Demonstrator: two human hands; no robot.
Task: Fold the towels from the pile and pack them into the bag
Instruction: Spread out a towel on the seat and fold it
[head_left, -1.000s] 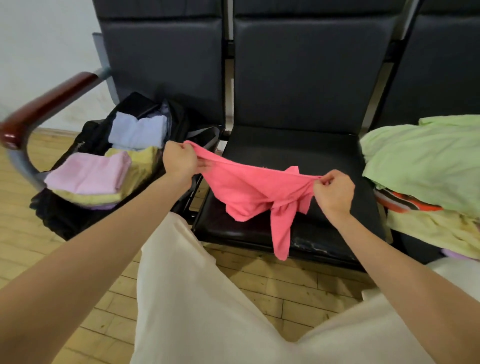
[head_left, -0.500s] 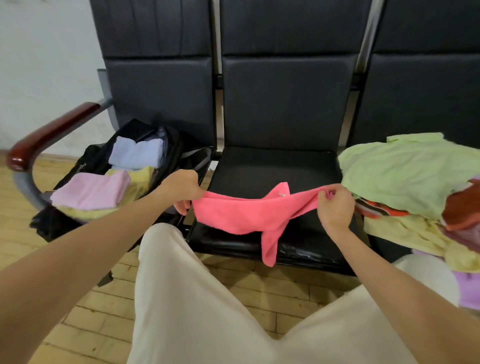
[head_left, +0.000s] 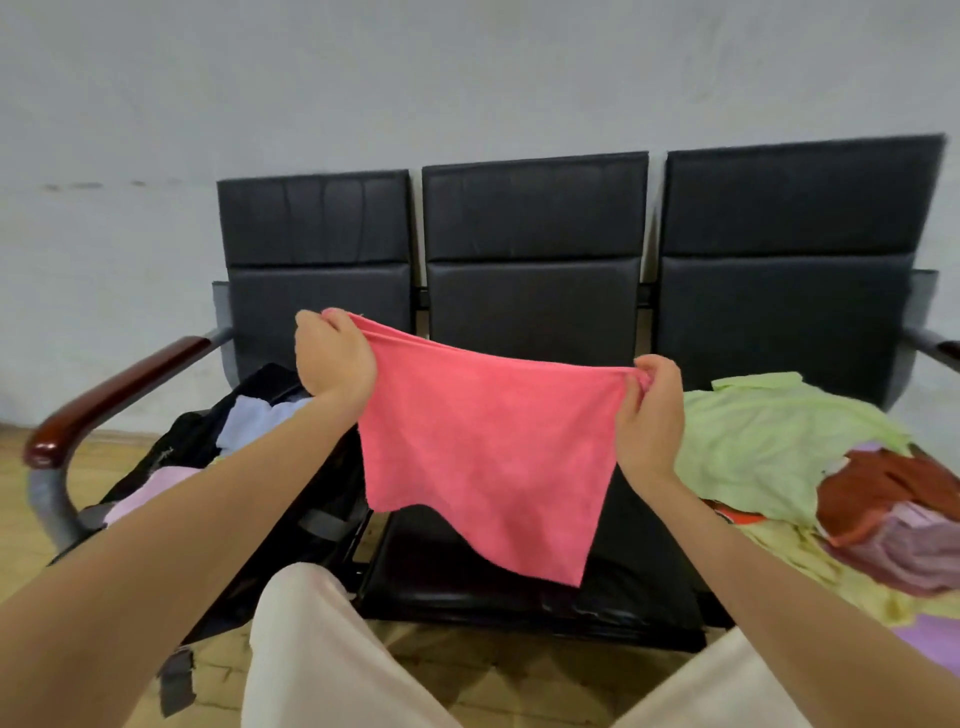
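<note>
A pink towel (head_left: 483, 447) hangs spread out in the air above the middle seat. My left hand (head_left: 335, 358) grips its upper left corner. My right hand (head_left: 649, 410) pinches its upper right corner. The black bag (head_left: 176, 457) stands open on the left seat, with folded lilac-blue (head_left: 254, 421) and pale pink (head_left: 150, 491) towels inside, partly hidden by my left arm. The pile of unfolded towels (head_left: 779, 447) lies on the right seat: light green on top, then rust-red, mauve and yellow ones.
A three-seat black bench (head_left: 535, 306) stands against a pale wall. Its left armrest (head_left: 119, 389) is dark red wood on a grey frame. My knees in cream trousers (head_left: 311, 654) fill the bottom. The floor is wooden parquet.
Both hands lifted the pink towel from low over the seat. It has gone from a bunched, twisted strip to a flat hanging sheet. The view tilted upward.
</note>
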